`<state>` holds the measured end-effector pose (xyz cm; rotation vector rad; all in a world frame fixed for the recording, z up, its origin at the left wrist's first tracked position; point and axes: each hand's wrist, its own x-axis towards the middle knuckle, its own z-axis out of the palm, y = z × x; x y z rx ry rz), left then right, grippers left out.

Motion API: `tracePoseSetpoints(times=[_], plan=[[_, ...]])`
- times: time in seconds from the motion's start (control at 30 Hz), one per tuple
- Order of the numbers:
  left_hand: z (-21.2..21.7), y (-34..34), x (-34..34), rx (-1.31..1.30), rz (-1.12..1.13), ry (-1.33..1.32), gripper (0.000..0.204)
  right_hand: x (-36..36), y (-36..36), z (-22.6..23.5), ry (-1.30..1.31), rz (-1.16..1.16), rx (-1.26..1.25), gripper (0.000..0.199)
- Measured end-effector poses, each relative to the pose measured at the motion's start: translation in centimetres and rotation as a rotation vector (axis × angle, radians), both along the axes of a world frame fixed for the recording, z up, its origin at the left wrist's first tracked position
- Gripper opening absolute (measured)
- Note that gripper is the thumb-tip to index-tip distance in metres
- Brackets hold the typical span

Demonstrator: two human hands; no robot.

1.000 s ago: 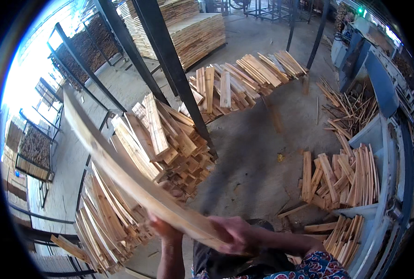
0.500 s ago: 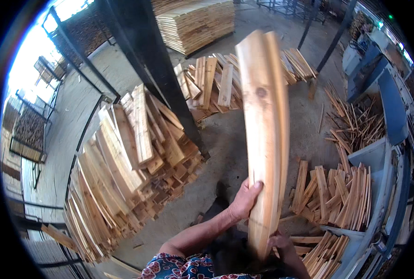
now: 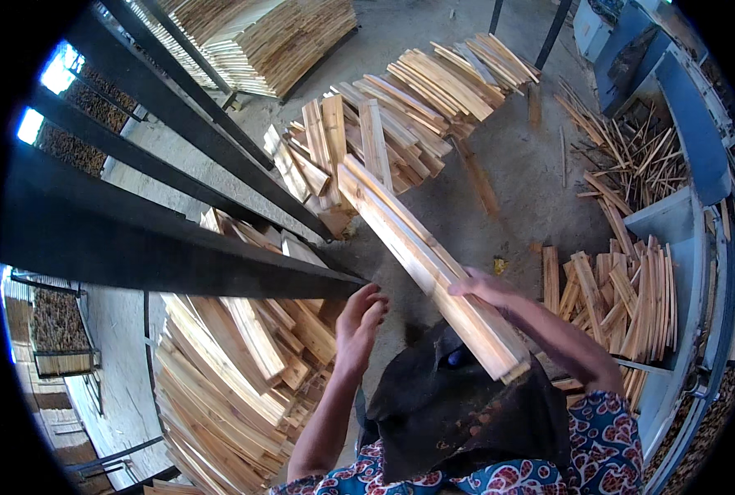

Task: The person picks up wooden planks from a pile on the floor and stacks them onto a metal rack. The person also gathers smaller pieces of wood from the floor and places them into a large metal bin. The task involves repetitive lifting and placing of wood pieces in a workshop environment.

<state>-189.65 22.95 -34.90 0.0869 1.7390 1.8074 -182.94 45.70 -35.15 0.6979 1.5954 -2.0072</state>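
Note:
A small stack of wooden planks [image 3: 417, 257] slants across the middle, its far end toward the upper left and its near end above my dark apron [image 3: 466, 412]. My right hand [image 3: 485, 290] grips the stack from its right side, nearer its lower end. Apart from the planks, to their left, my left hand [image 3: 361, 320] is raised with nothing in it, its fingers loosely bent and apart. It is close to the lower end of a dark metal post [image 3: 186, 256], beside the left pile of planks [image 3: 235, 355].
More loose planks [image 3: 429, 87] lie in a long heap ahead. A tall stack of boards [image 3: 289, 49] stands behind it. To the right are thin offcuts [image 3: 631, 165], short boards [image 3: 615, 289] and a blue-grey machine frame [image 3: 669, 219]. The post crosses over the left pile.
My left hand has let go of the planks and moved left. The stack has gone from nearly upright to slanting left, now in my right hand. My view has turned.

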Motion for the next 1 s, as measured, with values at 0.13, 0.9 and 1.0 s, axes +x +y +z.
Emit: tracePoseSetpoints(times=[0.13,0.9,1.0], plan=[[4.1,-4.1,0.6,-0.197,0.253,0.165,0.031,-4.5,-0.4,-2.4,0.006,0.074,-0.191,0.060],[9.0,0.4,-5.8,-0.513,1.714,0.811,0.062,-25.0,-9.0,-15.7,-0.449,0.476,-0.237,0.033],[8.0,0.1,-5.1,-0.336,1.559,0.900,0.065,-25.3,-9.8,-17.7,-0.581,0.456,-0.162,0.040]])
